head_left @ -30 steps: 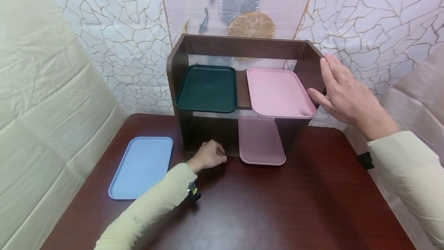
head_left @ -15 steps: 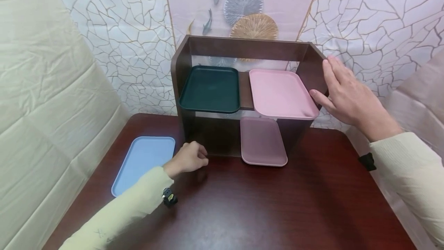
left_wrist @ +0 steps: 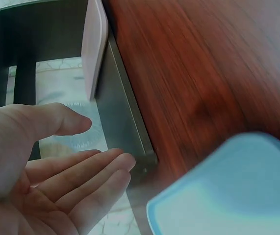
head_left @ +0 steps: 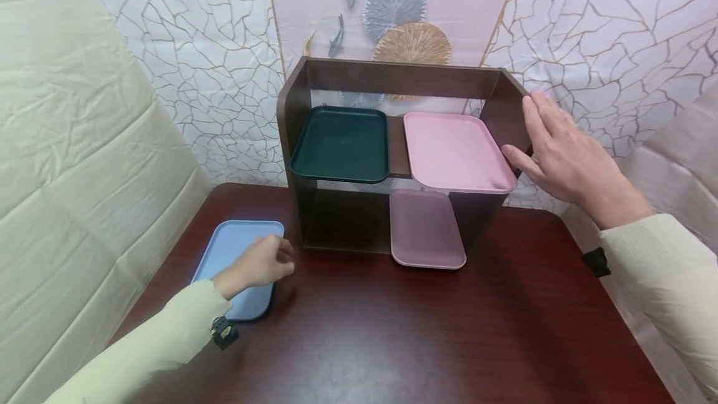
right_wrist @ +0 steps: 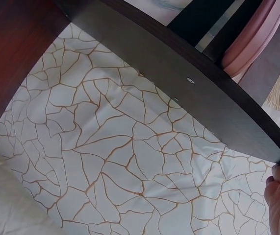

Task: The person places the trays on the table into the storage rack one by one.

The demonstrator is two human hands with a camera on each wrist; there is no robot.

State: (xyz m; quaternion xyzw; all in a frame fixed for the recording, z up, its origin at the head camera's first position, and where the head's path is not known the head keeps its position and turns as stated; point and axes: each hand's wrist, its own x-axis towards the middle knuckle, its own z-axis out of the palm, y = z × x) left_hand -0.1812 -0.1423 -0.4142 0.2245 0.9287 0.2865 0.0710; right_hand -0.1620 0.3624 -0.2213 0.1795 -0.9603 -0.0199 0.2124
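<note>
In the head view my left hand (head_left: 260, 260) hovers over the light blue tray (head_left: 241, 295), hiding its middle. Nothing lies between its loosely bent fingers and thumb, as the left wrist view also shows, with the blue tray's corner (left_wrist: 238, 181) beside it. My right hand (head_left: 566, 148) rests against the right side panel of the brown wooden rack (head_left: 401, 80), fingers straight and thumb near the pink tray (head_left: 451, 151). From the right wrist, part of that hand shows at the panel's (right_wrist: 189, 78) far corner.
The rack's upper level bears a dark green tray (head_left: 342, 145) left of the pink one. A mauve tray (head_left: 426, 229) leans in the lower right, its front end past the rack's base. The reddish-brown table (head_left: 392, 329) has patterned cloth (head_left: 213, 48) behind it.
My left hand has moved left from the rack's lower opening to above the blue tray. The right hand stays on the side panel. The trays have not moved.
</note>
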